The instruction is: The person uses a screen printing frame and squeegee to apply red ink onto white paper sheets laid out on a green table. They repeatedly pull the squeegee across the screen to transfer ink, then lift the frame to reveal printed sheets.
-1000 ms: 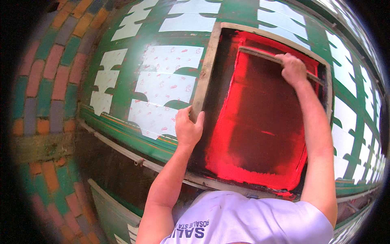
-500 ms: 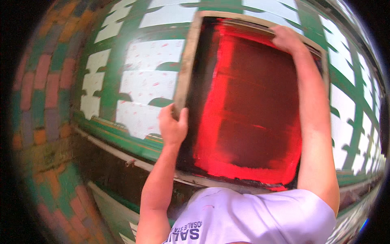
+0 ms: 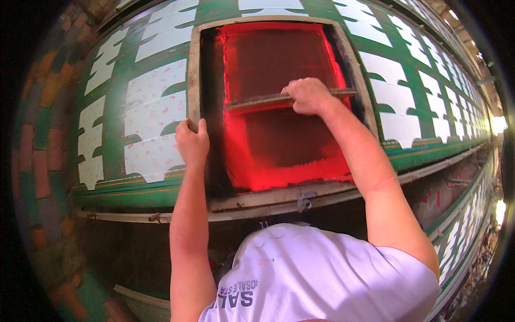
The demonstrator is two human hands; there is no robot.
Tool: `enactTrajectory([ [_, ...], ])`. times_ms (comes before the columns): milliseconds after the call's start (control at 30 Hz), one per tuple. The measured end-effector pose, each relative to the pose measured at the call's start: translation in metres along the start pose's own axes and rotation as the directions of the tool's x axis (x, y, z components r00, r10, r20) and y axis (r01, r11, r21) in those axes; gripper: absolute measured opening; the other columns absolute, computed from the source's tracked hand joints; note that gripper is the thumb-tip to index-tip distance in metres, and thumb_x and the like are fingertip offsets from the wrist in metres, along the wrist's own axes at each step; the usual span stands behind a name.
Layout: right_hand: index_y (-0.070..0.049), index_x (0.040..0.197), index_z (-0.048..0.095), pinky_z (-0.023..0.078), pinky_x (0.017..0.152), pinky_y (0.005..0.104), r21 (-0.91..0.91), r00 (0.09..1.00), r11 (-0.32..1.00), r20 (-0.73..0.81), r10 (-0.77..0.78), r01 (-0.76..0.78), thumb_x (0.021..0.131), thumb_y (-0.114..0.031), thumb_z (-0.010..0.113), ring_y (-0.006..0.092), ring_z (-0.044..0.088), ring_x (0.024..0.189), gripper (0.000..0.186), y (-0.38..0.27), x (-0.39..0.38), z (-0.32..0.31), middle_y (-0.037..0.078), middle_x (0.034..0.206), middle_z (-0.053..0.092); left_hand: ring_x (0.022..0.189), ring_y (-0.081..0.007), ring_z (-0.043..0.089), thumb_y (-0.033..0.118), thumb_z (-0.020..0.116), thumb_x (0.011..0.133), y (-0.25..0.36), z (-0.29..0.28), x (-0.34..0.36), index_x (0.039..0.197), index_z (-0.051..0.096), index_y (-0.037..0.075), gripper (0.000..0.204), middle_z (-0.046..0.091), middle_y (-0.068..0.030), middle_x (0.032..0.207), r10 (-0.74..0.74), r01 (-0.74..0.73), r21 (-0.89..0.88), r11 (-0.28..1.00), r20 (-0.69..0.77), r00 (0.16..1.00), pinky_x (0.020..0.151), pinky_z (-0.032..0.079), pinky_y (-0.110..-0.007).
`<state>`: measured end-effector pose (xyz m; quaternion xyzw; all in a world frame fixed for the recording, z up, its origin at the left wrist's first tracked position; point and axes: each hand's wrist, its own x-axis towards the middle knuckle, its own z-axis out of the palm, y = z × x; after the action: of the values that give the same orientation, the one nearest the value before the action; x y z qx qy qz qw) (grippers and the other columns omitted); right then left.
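A large screen-printing frame [image 3: 195, 72] with a pale wooden rim lies on the long green table. Its dark mesh [image 3: 281, 53] carries bright red ink [image 3: 268, 180], thickest along the left side and the near edge. My right hand [image 3: 308, 96] is closed round a squeegee [image 3: 257, 101], a long bar that spans most of the mesh about midway up. My left hand [image 3: 192, 142] grips the frame's left rim near its lower part, thumb up on the inner side; the fingers beyond the rim are partly hidden.
White cut fabric pieces [image 3: 394, 102] lie in rows on the green table [image 3: 115, 129]; those left of the frame bear small red prints [image 3: 155, 115]. A metal rail [image 3: 118, 216] with small stops runs along the near edge. Coloured paving [image 3: 40, 161] lies at the left.
My right hand has drawn the squeegee from the far end of the mesh toward me, to about the middle. My left hand still holds the left rim. The view has shifted and turned.
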<state>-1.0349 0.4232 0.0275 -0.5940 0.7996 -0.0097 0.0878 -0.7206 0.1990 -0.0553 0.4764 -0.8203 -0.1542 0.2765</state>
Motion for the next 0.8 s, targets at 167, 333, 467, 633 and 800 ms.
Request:
enactTrajectory([
  [167,-0.024,0.121,0.086,0.065,0.095,0.0530,0.056,0.999,0.997,0.004,0.046,-0.046,0.081,-0.008,0.071,0.0364,0.079,0.109,0.046,-0.070,-0.107,0.021,0.010,0.113,0.081,0.123,-0.0467,0.071,0.045,0.084,0.097,0.002,-0.004,0.000,0.133,0.074,-0.003,0.060,0.075,-0.0255,0.130,-0.021,0.020,0.049,0.999,0.034,0.999,0.106,0.057,-0.056],
  [333,-0.022,0.116,0.086,0.066,0.092,0.0521,0.063,0.998,0.997,-0.010,0.054,-0.054,0.086,-0.011,0.075,0.0343,0.081,0.106,0.034,-0.123,-0.184,0.039,0.011,0.110,0.081,0.124,-0.0466,0.073,0.055,0.084,0.095,0.014,-0.017,-0.003,0.126,0.076,-0.002,0.066,0.076,-0.0260,0.129,-0.142,0.108,0.215,0.971,0.148,0.979,0.105,0.060,-0.057],
  [467,-0.015,0.111,0.085,0.062,0.095,0.0512,0.037,0.994,0.999,-0.107,0.022,-0.019,0.085,-0.030,0.086,0.0352,0.076,0.110,0.030,-0.139,-0.214,0.057,0.013,0.112,0.077,0.123,-0.0477,0.074,0.064,0.080,0.096,0.017,-0.016,-0.003,0.124,0.076,-0.003,0.072,0.076,-0.0266,0.130,-0.164,0.115,0.308,0.944,0.138,0.977,0.106,0.060,-0.057],
  [633,-0.007,0.110,0.084,0.058,0.095,0.0515,0.120,0.972,0.988,-0.228,-0.066,0.095,0.084,-0.071,0.085,0.0388,0.072,0.110,0.069,-0.132,-0.233,0.069,0.020,0.113,0.074,0.122,-0.0492,0.074,0.067,0.076,0.098,0.008,-0.005,0.002,0.124,0.076,-0.002,0.074,0.076,-0.0277,0.130,-0.118,0.055,0.359,0.932,0.155,0.981,0.105,0.059,-0.059],
  [800,-0.007,0.109,0.085,0.058,0.098,0.0521,0.431,0.952,0.875,-0.291,-0.098,0.222,0.091,-0.064,0.082,0.0386,0.074,0.111,0.060,-0.085,-0.248,0.072,0.018,0.111,0.080,0.121,-0.0487,0.074,0.067,0.080,0.094,0.011,-0.004,0.004,0.119,0.078,0.000,0.072,0.077,-0.0270,0.128,-0.162,0.106,0.345,0.932,0.138,0.977,0.104,0.058,-0.059],
])
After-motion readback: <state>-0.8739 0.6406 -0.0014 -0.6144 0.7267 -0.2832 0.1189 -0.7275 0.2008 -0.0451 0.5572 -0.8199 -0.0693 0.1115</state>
